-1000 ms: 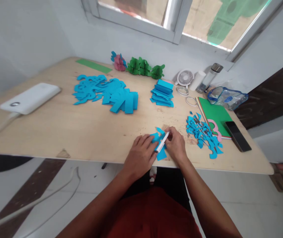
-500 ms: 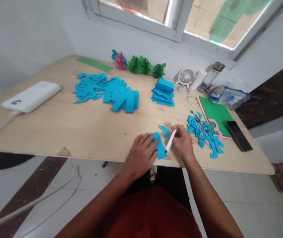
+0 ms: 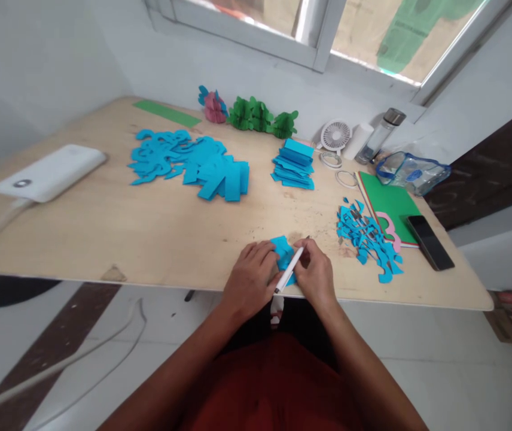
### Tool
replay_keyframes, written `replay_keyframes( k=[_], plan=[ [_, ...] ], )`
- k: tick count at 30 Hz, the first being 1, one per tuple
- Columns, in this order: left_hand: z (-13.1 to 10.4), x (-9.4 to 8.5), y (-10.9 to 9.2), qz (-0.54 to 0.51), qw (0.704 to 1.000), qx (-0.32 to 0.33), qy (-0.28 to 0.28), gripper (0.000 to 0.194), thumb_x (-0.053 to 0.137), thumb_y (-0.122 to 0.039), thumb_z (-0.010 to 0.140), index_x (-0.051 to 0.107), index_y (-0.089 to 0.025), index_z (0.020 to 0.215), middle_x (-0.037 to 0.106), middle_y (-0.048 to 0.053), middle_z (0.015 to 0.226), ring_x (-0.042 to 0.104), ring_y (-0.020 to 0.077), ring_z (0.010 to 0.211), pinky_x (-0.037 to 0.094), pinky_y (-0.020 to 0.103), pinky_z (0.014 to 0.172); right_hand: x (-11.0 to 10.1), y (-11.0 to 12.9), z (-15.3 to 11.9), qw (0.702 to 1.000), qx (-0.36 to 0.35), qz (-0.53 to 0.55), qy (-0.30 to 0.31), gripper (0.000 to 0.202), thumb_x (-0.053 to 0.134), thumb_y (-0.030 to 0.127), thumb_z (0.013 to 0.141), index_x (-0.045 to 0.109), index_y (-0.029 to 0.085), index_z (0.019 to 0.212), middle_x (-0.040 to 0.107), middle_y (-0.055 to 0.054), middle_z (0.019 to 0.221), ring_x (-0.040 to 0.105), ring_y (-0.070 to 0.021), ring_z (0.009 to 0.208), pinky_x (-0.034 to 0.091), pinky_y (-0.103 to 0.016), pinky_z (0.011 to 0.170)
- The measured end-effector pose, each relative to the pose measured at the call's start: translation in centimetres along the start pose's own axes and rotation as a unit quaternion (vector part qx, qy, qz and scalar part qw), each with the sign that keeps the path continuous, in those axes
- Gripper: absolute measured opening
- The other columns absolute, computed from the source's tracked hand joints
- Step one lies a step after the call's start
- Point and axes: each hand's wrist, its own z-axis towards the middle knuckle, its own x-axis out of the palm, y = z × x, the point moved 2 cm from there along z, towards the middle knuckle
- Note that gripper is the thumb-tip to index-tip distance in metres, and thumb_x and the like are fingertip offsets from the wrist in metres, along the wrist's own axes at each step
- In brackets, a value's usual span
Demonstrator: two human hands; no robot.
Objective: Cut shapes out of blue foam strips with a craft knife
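Near the table's front edge, my left hand (image 3: 251, 272) rests palm down, fingers lying over the left side of a blue paper piece (image 3: 281, 246). My right hand (image 3: 315, 272) grips a white pen (image 3: 289, 270) between fingers and thumb. The pen slants down to the left, its dark tip close to my left thumb. Both hands meet at the blue paper and hide much of it. Whether a cut-out lies on top of a strip there is hard to make out.
Left-back lie blue cut-outs (image 3: 161, 152) and strips (image 3: 232, 179); another stack of blue strips (image 3: 292, 164) is further right. Blue scraps (image 3: 368, 236), a phone (image 3: 430, 242), green sheets (image 3: 395, 206), a small fan (image 3: 335, 136) and a bottle (image 3: 379, 137) fill the right. A white power bank (image 3: 52, 172) lies left.
My right hand has moved left with the pen, up against my left hand. The blue cut-out that lay beside the strip no longer shows there. My left hand has barely moved.
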Motion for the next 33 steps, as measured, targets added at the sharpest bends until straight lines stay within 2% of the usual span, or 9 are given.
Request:
replay_keyframes(
  k=[9, 14, 18, 22, 25, 27, 28, 31, 33],
  plan=[
    [0.1, -0.2, -0.1, -0.019, 1.000, 0.001, 0.024, 0.035, 0.049, -0.013, 0.087, 0.060, -0.017, 0.120, 0.064, 0.013, 0.118, 0.057, 0.0280, 0.115, 0.046, 0.049, 0.101, 0.5, 0.4, -0.2, 0.997, -0.040, -0.067, -0.001, 0.017, 0.051, 0.017, 0.081, 0.059, 0.023, 0.095, 0.071, -0.003, 0.080, 0.068, -0.0207, 0.075, 0.048, -0.031, 0.072],
    [0.2, -0.2, -0.2, -0.005, 0.999, 0.010, 0.034, 0.033, 0.046, -0.015, 0.090, 0.064, -0.019, 0.118, 0.064, 0.013, 0.116, 0.055, 0.0282, 0.116, 0.047, 0.049, 0.100, 0.5, 0.1, -0.3, 0.995, -0.056, -0.083, 0.004, 0.019, 0.050, 0.017, 0.084, 0.060, 0.023, 0.099, 0.072, -0.003, 0.085, 0.068, -0.0208, 0.079, 0.048, -0.032, 0.075],
    [0.0, -0.2, -0.4, 0.035, 0.999, 0.027, 0.020, 0.031, 0.047, -0.015, 0.090, 0.065, -0.015, 0.115, 0.063, 0.015, 0.116, 0.054, 0.0293, 0.114, 0.047, 0.048, 0.099, -0.1, 0.0, -0.5, 0.985, -0.114, -0.126, -0.025, 0.022, 0.048, 0.017, 0.090, 0.064, 0.022, 0.105, 0.073, -0.005, 0.096, 0.067, -0.0202, 0.087, 0.044, -0.033, 0.082],
    [-0.2, -0.4, -0.7, 0.064, 0.997, 0.035, 0.011, 0.028, 0.046, -0.014, 0.091, 0.066, -0.012, 0.110, 0.064, 0.015, 0.114, 0.053, 0.0300, 0.114, 0.047, 0.047, 0.098, -2.0, 0.5, 0.0, 0.940, -0.200, -0.269, -0.068, 0.024, 0.050, 0.019, 0.095, 0.069, 0.023, 0.109, 0.067, -0.004, 0.079, 0.060, -0.0207, 0.079, 0.036, -0.034, 0.078],
    [-0.4, -0.4, -0.9, 0.063, 0.997, 0.037, 0.037, 0.029, 0.044, -0.016, 0.094, 0.065, -0.014, 0.113, 0.066, 0.013, 0.115, 0.056, 0.0282, 0.113, 0.045, 0.048, 0.100, -3.4, 0.8, 1.0, 0.903, -0.251, -0.344, -0.057, 0.015, 0.058, 0.028, 0.094, 0.073, 0.023, 0.094, 0.064, -0.005, 0.077, 0.054, -0.0217, 0.077, 0.032, -0.035, 0.075],
    [-0.7, -0.4, -1.0, 0.070, 0.996, 0.030, 0.045, 0.030, 0.044, -0.019, 0.095, 0.064, -0.014, 0.117, 0.066, 0.013, 0.118, 0.056, 0.0283, 0.114, 0.043, 0.049, 0.102, -4.0, 0.8, 1.8, 0.886, -0.285, -0.365, -0.033, 0.017, 0.059, 0.028, 0.094, 0.071, 0.021, 0.085, 0.068, -0.008, 0.090, 0.054, -0.0234, 0.086, 0.031, -0.035, 0.077],
    [-0.8, -0.4, -1.1, 0.075, 0.996, 0.027, 0.046, 0.031, 0.045, -0.021, 0.096, 0.064, -0.014, 0.119, 0.066, 0.013, 0.121, 0.056, 0.0288, 0.116, 0.042, 0.049, 0.103, -4.2, 0.8, 2.2, 0.878, -0.300, -0.374, -0.018, 0.017, 0.057, 0.024, 0.095, 0.069, 0.019, 0.084, 0.069, -0.008, 0.090, 0.055, -0.0229, 0.086, 0.031, -0.034, 0.077],
    [-1.3, -0.3, -1.4, 0.088, 0.995, 0.017, 0.050, 0.033, 0.047, -0.025, 0.096, 0.063, -0.015, 0.123, 0.064, 0.013, 0.128, 0.054, 0.0306, 0.122, 0.040, 0.050, 0.104, -4.3, 0.5, 3.2, 0.845, -0.335, -0.412, 0.064, 0.019, 0.048, 0.012, 0.097, 0.066, 0.019, 0.098, 0.066, -0.003, 0.074, 0.053, -0.0194, 0.073, 0.030, -0.033, 0.077],
    [-1.6, -0.4, -1.6, 0.093, 0.994, 0.010, 0.052, 0.034, 0.048, -0.026, 0.095, 0.062, -0.016, 0.125, 0.062, 0.012, 0.133, 0.053, 0.0315, 0.125, 0.040, 0.051, 0.105, -4.2, 0.4, 3.6, 0.819, -0.352, -0.433, 0.134, 0.021, 0.046, 0.008, 0.096, 0.064, 0.019, 0.100, 0.066, -0.002, 0.073, 0.053, -0.0181, 0.069, 0.028, -0.033, 0.075]
  ],
)
